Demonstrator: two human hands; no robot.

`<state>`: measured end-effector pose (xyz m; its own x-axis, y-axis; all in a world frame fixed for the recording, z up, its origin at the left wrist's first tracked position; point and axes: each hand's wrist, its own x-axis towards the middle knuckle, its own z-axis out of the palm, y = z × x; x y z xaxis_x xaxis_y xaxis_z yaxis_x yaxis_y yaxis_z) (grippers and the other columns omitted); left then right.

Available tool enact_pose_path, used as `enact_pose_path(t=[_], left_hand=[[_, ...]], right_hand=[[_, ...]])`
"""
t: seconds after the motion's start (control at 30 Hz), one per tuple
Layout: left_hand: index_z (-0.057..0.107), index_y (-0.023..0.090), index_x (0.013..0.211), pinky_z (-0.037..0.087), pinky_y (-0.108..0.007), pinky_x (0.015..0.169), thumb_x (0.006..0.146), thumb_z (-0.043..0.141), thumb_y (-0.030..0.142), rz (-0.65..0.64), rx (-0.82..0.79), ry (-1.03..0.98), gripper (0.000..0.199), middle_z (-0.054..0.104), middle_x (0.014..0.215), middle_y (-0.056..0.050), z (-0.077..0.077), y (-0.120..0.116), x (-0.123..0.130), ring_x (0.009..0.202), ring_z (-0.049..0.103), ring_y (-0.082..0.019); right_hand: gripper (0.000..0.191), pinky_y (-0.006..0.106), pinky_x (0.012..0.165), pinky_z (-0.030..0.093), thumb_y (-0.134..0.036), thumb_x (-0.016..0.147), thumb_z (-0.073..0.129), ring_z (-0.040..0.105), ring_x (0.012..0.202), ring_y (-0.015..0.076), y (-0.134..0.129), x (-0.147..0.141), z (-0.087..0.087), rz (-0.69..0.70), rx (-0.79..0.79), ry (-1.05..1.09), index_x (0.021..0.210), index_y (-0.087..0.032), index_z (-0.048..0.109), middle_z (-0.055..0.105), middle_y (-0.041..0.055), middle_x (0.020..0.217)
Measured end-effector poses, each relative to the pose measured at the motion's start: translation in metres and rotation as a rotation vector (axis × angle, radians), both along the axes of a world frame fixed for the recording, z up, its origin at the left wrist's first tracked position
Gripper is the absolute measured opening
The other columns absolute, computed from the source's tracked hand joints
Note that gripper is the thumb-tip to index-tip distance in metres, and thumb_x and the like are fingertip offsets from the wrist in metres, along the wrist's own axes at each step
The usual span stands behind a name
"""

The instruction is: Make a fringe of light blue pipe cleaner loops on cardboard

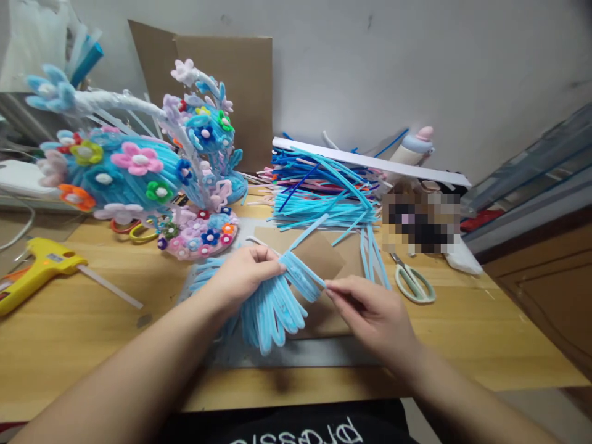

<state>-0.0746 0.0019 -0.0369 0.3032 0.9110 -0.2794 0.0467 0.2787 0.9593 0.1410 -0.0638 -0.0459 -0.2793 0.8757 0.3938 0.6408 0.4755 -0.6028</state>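
My left hand (252,268) is closed around the gathered top of a light-blue pipe-cleaner bundle (272,314), whose looped ends fan out below my fingers. A shorter row of bent light-blue strands (303,277) juts from it to the right. Between thumb and fingertips, my right hand (363,308) pinches the end of one light-blue pipe cleaner (309,268) that runs back to my left thumb. Both hands are above a brown cardboard sheet (324,320) on a grey mat (259,357). Part of the bundle is hidden behind my left hand and wrist.
Flower-covered blue pipe-cleaner ornaments (124,172) stand at the left, near a yellow glue gun (50,265). Loose pipe cleaners (324,206) are piled at the back. Scissors (414,283) lie on the right, beside a blurred-out patch (420,225). A cardboard panel (226,92) leans on the wall.
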Motion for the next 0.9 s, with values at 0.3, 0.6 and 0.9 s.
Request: enact_pose_path(t=[0.3,0.6,0.9], left_hand=[[0.051,0.014,0.058,0.037,-0.017,0.042,0.059,0.07,0.024,0.011,-0.042,-0.163,0.022,0.055,0.05,0.004,0.002,0.001,-0.001,0.042,0.048,-0.007],[0.054,0.014,0.06,0.039,-0.018,0.045,0.06,0.071,0.022,-0.131,-0.196,-0.299,0.018,0.058,0.054,0.002,0.006,0.004,-0.009,0.045,0.052,-0.008],[0.058,0.012,0.061,0.031,-0.017,0.047,0.058,0.069,0.017,-0.689,-0.247,-0.07,0.012,0.055,0.053,0.004,0.004,-0.005,-0.008,0.046,0.043,-0.005]], right_hand=[[0.011,0.025,0.06,0.048,-0.029,0.076,0.063,0.061,0.066,0.0132,-0.001,-0.005,-0.007,-0.139,-0.395,0.498,0.079,-0.019,0.067,0.067,0.0019,0.071],[0.029,0.018,0.041,0.026,-0.042,0.073,0.066,0.033,0.043,0.0045,0.007,0.0,-0.002,0.154,-0.995,0.625,0.079,-0.013,0.063,0.046,-0.005,0.053],[0.026,0.025,0.073,0.048,-0.034,0.056,0.078,0.06,0.072,0.0128,0.043,-0.017,0.002,0.717,-0.921,-0.002,0.058,-0.015,0.061,0.065,-0.0012,0.065]])
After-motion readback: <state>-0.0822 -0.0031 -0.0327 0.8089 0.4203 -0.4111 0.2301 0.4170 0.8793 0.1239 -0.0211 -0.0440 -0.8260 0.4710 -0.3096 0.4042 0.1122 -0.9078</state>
